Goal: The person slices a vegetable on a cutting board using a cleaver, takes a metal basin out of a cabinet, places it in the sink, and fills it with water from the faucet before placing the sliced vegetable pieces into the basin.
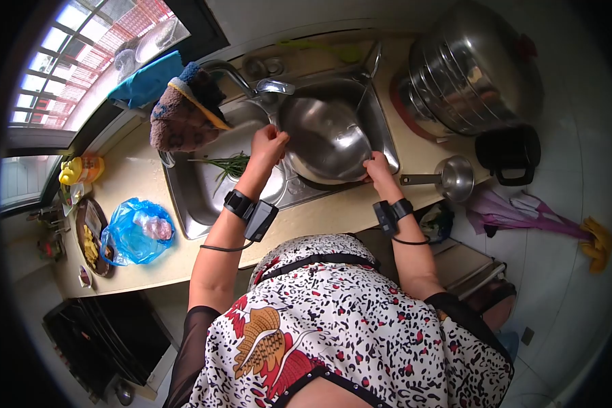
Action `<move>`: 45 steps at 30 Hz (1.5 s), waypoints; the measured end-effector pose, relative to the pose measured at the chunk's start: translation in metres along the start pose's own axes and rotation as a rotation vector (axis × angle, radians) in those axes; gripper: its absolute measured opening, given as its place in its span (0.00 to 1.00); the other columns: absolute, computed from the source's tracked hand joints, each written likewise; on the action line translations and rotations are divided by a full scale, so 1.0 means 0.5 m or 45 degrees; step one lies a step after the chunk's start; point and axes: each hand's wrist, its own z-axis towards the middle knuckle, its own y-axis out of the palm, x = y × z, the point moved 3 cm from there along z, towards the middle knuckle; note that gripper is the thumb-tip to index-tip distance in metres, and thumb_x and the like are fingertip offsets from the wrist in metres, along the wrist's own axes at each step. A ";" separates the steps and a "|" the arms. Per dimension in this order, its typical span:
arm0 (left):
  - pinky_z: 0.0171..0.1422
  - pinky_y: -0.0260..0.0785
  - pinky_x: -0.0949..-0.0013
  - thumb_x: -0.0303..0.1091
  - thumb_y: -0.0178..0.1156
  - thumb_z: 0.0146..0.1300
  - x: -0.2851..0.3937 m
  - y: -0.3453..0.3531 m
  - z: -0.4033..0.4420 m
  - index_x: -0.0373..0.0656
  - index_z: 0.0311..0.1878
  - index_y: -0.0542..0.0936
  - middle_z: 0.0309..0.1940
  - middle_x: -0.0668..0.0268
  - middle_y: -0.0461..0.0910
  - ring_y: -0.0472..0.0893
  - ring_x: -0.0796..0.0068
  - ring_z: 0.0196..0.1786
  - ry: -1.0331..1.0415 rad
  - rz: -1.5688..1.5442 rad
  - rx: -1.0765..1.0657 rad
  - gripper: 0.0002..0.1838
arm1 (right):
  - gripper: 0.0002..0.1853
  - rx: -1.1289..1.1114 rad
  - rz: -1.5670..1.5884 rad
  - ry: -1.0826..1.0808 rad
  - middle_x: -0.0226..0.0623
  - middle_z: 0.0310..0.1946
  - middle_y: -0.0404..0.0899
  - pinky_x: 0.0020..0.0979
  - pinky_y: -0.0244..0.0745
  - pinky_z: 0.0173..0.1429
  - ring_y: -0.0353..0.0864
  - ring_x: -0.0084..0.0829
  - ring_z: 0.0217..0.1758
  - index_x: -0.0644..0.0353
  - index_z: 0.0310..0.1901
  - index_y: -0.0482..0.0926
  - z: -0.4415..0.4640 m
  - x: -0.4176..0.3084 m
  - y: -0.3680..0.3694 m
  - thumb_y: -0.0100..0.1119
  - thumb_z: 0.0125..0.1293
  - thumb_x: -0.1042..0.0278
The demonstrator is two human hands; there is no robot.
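A wide steel basin (319,132) rests over the right bowl of the double sink (196,219). My right hand (377,168) grips the basin's rim at its lower right. At the basin's left edge is my left hand (270,145), its fingers curled together; whether something is between them is too small to tell. Green leafy stalks (232,165) lie in the left bowl, just left of my left wrist. Behind the hands, the faucet (275,87) reaches over the sink's middle.
A brown cloth (182,122) hangs at the sink's left. Further left are a blue plastic bag (137,231) and a round tray (81,234). To the right stand a small steel pan (455,178), a black container (508,155) and a large stacked steamer (466,81).
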 end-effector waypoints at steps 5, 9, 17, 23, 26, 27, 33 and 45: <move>0.19 0.70 0.71 0.32 0.58 0.57 -0.174 0.010 0.036 0.35 0.36 0.74 0.22 0.62 0.77 0.78 0.75 0.19 -0.091 0.177 0.012 0.10 | 0.20 0.720 -0.724 -0.396 0.54 0.38 0.78 0.42 0.76 0.48 0.81 0.50 0.42 0.70 0.54 0.66 0.019 0.018 0.016 0.51 0.59 0.77; 0.20 0.72 0.71 0.30 0.59 0.57 -0.246 0.035 0.042 0.33 0.46 0.72 0.25 0.60 0.78 0.79 0.73 0.20 -0.196 0.105 -0.051 0.16 | 0.21 0.686 -0.650 -0.235 0.56 0.37 0.79 0.44 0.74 0.52 0.80 0.51 0.44 0.72 0.53 0.64 -0.040 -0.033 0.031 0.53 0.57 0.79; 0.20 0.73 0.70 0.28 0.60 0.55 -0.276 0.016 0.009 0.35 0.49 0.71 0.24 0.60 0.79 0.80 0.72 0.22 -0.208 0.164 -0.028 0.18 | 0.21 0.677 -0.714 -0.171 0.57 0.36 0.79 0.44 0.76 0.48 0.80 0.54 0.43 0.74 0.49 0.64 0.037 0.029 0.044 0.57 0.55 0.79; 0.22 0.72 0.70 0.30 0.62 0.57 -0.331 -0.013 -0.020 0.40 0.50 0.72 0.30 0.61 0.79 0.81 0.73 0.24 -0.366 -0.056 -0.026 0.18 | 0.19 0.671 -0.862 -0.188 0.57 0.35 0.80 0.45 0.77 0.48 0.80 0.55 0.43 0.71 0.49 0.64 0.106 0.086 0.048 0.56 0.58 0.73; 0.21 0.72 0.69 0.30 0.64 0.56 -0.355 -0.026 -0.041 0.40 0.50 0.73 0.30 0.60 0.80 0.80 0.73 0.24 -0.377 -0.105 0.055 0.18 | 0.11 0.264 -2.626 -0.897 0.36 0.32 0.84 0.36 0.71 0.44 0.83 0.34 0.38 0.52 0.32 0.86 0.230 0.218 0.059 0.51 0.60 0.72; 0.21 0.72 0.68 0.30 0.64 0.55 -0.376 -0.030 -0.042 0.39 0.50 0.73 0.29 0.60 0.80 0.80 0.73 0.23 -0.383 -0.076 0.089 0.18 | 0.09 0.168 -2.505 -0.866 0.42 0.34 0.83 0.39 0.72 0.46 0.82 0.41 0.39 0.57 0.34 0.84 0.246 0.211 0.043 0.53 0.60 0.68; 0.24 0.75 0.69 0.29 0.60 0.58 -0.356 -0.105 -0.124 0.38 0.49 0.72 0.30 0.61 0.79 0.82 0.73 0.25 -0.394 -0.049 0.216 0.16 | 0.21 0.351 -1.084 -0.334 0.65 0.41 0.78 0.48 0.73 0.55 0.78 0.59 0.49 0.73 0.46 0.76 0.280 0.182 0.028 0.58 0.57 0.62; 0.29 0.75 0.70 0.32 0.58 0.58 -0.384 -0.261 -0.372 0.37 0.50 0.72 0.30 0.64 0.78 0.81 0.75 0.29 -0.376 -0.161 0.628 0.17 | 0.21 0.127 -0.755 -0.262 0.56 0.45 0.80 0.43 0.73 0.53 0.80 0.51 0.47 0.75 0.46 0.77 0.168 0.090 0.134 0.64 0.56 0.66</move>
